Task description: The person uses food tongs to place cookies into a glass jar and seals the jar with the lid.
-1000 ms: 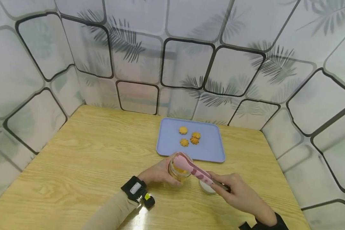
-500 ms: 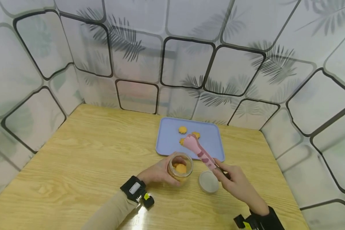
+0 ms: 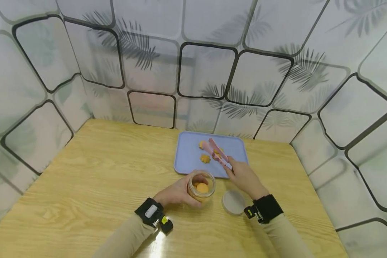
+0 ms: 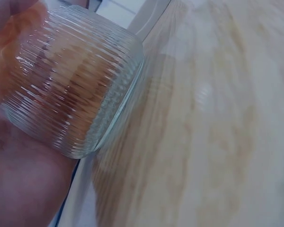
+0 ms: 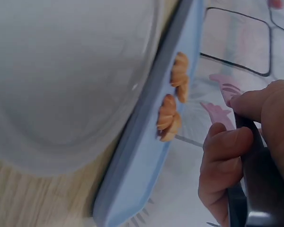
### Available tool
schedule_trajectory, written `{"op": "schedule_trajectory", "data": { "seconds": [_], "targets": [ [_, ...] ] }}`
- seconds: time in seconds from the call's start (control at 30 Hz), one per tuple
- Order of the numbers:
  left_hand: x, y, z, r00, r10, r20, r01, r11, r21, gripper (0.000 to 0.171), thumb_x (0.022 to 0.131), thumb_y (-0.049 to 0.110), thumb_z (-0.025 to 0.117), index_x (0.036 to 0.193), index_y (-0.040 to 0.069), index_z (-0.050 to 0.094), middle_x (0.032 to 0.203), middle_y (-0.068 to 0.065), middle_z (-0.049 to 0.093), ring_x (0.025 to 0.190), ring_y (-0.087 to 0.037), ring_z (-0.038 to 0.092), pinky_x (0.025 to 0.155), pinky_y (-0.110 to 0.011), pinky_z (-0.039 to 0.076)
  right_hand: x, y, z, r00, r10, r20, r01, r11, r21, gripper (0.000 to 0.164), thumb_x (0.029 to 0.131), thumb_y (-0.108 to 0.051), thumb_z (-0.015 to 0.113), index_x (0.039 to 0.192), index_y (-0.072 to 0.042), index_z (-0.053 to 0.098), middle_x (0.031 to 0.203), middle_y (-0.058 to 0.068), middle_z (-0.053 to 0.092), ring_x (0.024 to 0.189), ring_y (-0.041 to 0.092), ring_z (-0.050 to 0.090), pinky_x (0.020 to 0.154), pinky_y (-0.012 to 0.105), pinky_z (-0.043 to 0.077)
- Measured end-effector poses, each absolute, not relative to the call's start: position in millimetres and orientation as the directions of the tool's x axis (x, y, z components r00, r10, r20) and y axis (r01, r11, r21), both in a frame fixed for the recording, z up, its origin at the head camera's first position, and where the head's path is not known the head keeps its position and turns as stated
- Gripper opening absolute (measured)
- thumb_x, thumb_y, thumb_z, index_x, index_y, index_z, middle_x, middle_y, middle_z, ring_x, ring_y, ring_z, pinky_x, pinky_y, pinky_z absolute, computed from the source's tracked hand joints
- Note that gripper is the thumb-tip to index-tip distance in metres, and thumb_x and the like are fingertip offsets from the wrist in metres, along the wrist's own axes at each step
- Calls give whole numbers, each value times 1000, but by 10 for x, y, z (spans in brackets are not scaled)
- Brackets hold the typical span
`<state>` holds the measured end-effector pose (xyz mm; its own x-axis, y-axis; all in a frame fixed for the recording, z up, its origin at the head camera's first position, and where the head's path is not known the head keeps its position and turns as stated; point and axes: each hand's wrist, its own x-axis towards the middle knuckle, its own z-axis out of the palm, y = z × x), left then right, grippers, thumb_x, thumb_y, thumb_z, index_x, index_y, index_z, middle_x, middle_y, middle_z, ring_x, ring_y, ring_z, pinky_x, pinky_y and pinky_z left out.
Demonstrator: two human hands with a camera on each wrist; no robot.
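My left hand [image 3: 178, 191] grips a ribbed glass jar [image 3: 200, 195] with no lid on; orange-yellow cookies [image 3: 202, 187] lie inside it. The left wrist view shows the jar's ribbed side [image 4: 75, 80] tilted above the wood. My right hand [image 3: 244, 178] holds pink tongs [image 3: 218, 150] with dark handles, their two arms spread apart over the blue tray [image 3: 187, 166]. Several flower-shaped cookies [image 3: 205, 158] lie on the tray, some partly covered by the tongs. In the right wrist view the tong tips [image 5: 217, 112] hold nothing.
A round whitish lid [image 3: 233, 202] lies on the wooden table [image 3: 116, 172], right of the jar and near my right wrist. The tray stands close to the patterned curtain [image 3: 154, 71] at the table's back edge; curtain also hangs at both sides.
My right hand has carried the tongs from over the jar's mouth forward to above the tray, and their arms have spread. The left hand and jar have stayed nearly still.
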<state>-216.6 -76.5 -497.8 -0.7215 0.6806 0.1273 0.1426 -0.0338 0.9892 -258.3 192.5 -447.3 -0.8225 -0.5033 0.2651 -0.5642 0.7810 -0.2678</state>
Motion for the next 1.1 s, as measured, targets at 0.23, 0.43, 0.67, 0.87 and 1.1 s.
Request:
{"op": "schedule_trajectory", "data": {
  "seconds": [0.23, 0.43, 0.67, 0.87, 1.1],
  "targets": [
    [-2149, -757, -5018, -717, 689, 109, 121, -31, 992, 92, 74, -1, 86, 150, 21, 38, 143, -25, 52, 131, -20, 52, 112, -26, 39, -2787, 1811, -4614, -825, -516, 229, -556, 814, -167, 47, 102, -18, 62, 134, 15, 55, 71, 13, 65, 59, 24, 62, 56, 38, 48],
    [-2161, -752, -5024, -716, 689, 108, 122, -29, 992, 92, 74, 0, 86, 150, 21, 38, 142, -21, 54, 129, -18, 52, 111, -26, 40, -2902, 1740, -4641, -846, -496, 197, -525, 839, -143, 37, 100, -14, 63, 128, 10, 59, 69, 14, 64, 62, 28, 65, 54, 40, 49],
    [-2164, -763, -5028, -715, 691, 108, 126, -25, 992, 90, 75, 0, 86, 149, 22, 40, 142, -22, 53, 130, -20, 52, 112, -28, 39, -2926, 1736, -4683, -862, -467, 197, -498, 852, -160, 29, 101, -11, 59, 122, 9, 63, 76, 21, 68, 67, 33, 67, 57, 44, 51],
    [-2182, -764, -5019, -715, 689, 118, 145, -19, 989, 90, 74, 1, 87, 148, 23, 41, 142, -22, 54, 131, -20, 52, 112, -28, 38, -2897, 1804, -4703, -848, -474, 236, -523, 819, -236, 17, 100, -7, 60, 108, 5, 68, 76, 21, 67, 67, 32, 63, 63, 44, 50],
    [-2192, -767, -4997, -716, 688, 120, 151, -15, 988, 90, 74, 2, 87, 148, 24, 42, 143, -23, 53, 131, -20, 52, 113, -30, 38, -2779, 1951, -4647, -863, -456, 220, -505, 743, -440, 34, 102, -7, 57, 127, 14, 63, 67, 10, 58, 56, 10, 39, 54, 29, 38]
  ]
}}
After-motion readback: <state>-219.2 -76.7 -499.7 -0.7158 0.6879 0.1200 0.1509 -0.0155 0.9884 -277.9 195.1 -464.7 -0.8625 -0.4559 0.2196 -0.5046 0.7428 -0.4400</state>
